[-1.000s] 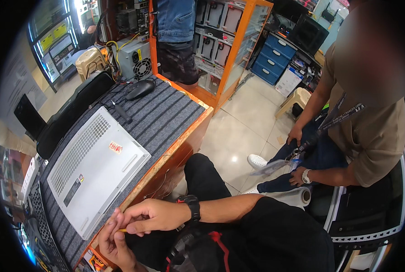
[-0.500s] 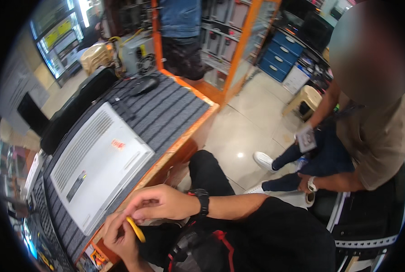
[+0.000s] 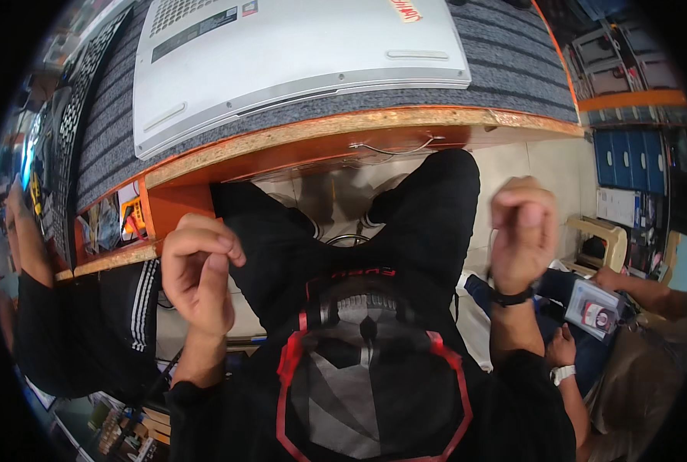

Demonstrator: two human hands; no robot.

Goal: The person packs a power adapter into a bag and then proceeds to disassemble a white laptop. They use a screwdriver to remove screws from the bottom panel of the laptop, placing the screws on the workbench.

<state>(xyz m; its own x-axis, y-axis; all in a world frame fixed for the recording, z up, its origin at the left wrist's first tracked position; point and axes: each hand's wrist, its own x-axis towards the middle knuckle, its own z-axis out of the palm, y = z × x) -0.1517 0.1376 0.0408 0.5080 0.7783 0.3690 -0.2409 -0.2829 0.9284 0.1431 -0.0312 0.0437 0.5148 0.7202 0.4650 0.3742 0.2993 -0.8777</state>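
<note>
My left hand (image 3: pixel 198 271) is raised beside my left knee, in front of the desk edge. Its fingers are curled in toward the thumb; whatever they hold, if anything, is hidden. On the other side, my right hand (image 3: pixel 523 231) hangs in the air past my right knee, a watch on its wrist. It is closed in a loose fist, slightly blurred, and its inside does not show. Nearest to both hands is a silver laptop (image 3: pixel 297 58), lying underside up on the desk, with vents, rubber feet, screws and a small label with red writing.
A striped grey mat (image 3: pixel 513 69) covers the desk, whose wooden edge (image 3: pixel 343 131) borders my knees. An open compartment (image 3: pixel 116 219) holds an orange tool. One co-worker's arm (image 3: pixel 31 239) reaches in at left; another person sits right, holding a clear packet (image 3: pixel 592 309) near a stool (image 3: pixel 601 239).
My hands were together by the desk edge with a slim yellow thing between them; now they are wide apart and it is out of sight. The view has swung down toward my lap.
</note>
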